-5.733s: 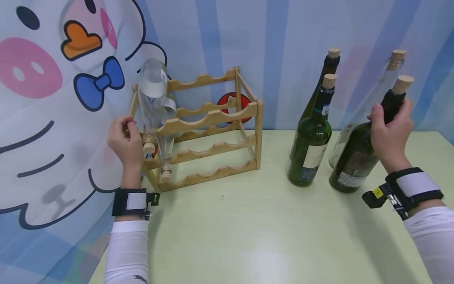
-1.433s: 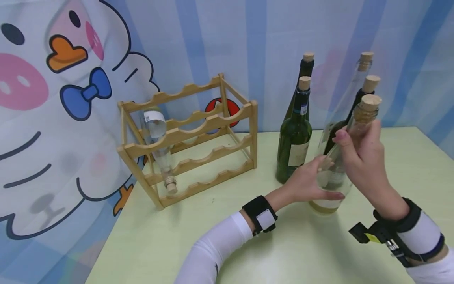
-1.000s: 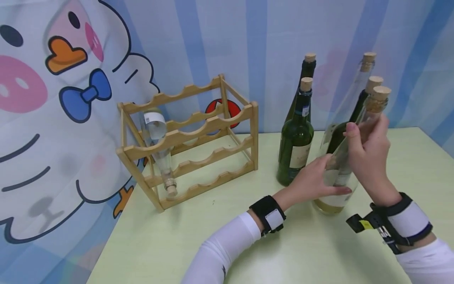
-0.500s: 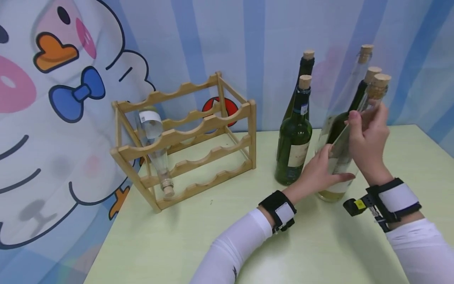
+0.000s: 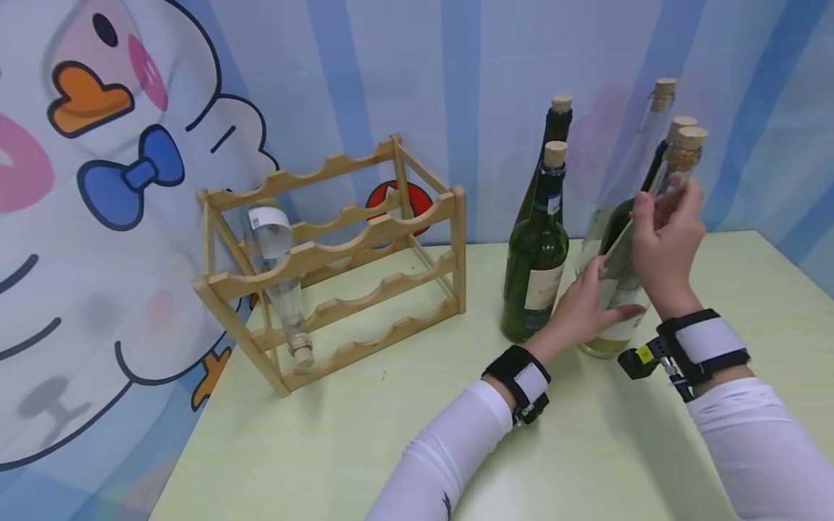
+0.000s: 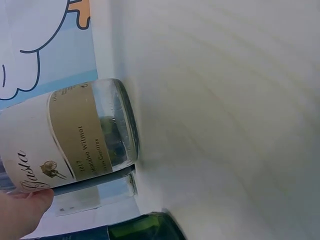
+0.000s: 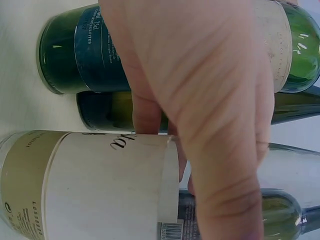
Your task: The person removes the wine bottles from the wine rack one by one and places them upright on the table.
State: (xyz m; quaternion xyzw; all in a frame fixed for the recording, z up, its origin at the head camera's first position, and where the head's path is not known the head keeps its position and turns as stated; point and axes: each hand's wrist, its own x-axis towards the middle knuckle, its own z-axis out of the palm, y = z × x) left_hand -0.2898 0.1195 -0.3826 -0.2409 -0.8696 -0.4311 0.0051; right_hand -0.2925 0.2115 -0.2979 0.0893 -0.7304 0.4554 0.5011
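Note:
A corked clear glass bottle [image 5: 625,286] with a cream and tan label stands upright at the right, leaning slightly, its base right at the tabletop. Around its labelled body my left hand [image 5: 580,311] grips, thumb across the front. My right hand [image 5: 671,242] holds it by the neck, just below the cork. Close behind it are a dark corked bottle [image 5: 619,224] and another clear corked bottle [image 5: 641,159], partly hidden. In the left wrist view the bottle's label [image 6: 75,135] shows large; in the right wrist view a hand [image 7: 200,90] covers much of the label.
Two green corked bottles [image 5: 534,275] stand left of the held one. A wooden bottle rack [image 5: 378,235] is on the pale table [image 5: 326,449]; a clear bottle [image 5: 270,231] lies neck-down in its left end. A cartoon-printed cloth [image 5: 339,87] hangs behind.
The clear bottle that was in the rack's upper left is gone from there; a clear bottle is in both hands at the right. Lately it moved slightly back, toward the dark bottle.

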